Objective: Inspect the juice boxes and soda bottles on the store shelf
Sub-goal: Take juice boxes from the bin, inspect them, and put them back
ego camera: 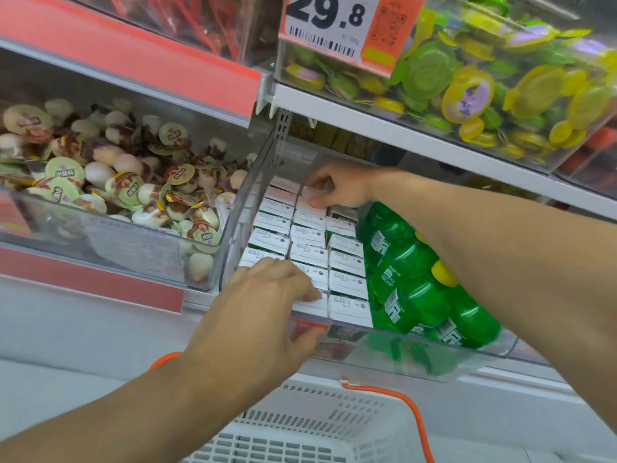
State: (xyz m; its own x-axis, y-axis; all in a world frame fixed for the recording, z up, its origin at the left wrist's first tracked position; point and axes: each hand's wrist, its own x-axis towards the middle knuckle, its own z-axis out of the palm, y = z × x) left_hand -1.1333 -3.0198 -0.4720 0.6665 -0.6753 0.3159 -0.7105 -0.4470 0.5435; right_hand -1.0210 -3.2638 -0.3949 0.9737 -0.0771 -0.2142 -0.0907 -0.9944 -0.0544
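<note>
Left hand rests flat-fingered on front juice boxes; right hand, reaching deeper, pinches a rear box.

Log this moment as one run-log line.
left hand: fingers on front juice boxes | right hand: pinches rear juice box | green soda bottles: untouched, right of boxes | white basket: below

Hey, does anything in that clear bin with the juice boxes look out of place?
The green soda bottles lie tipped on their sides in a loose heap, beside neat rows of juice boxes.
</note>
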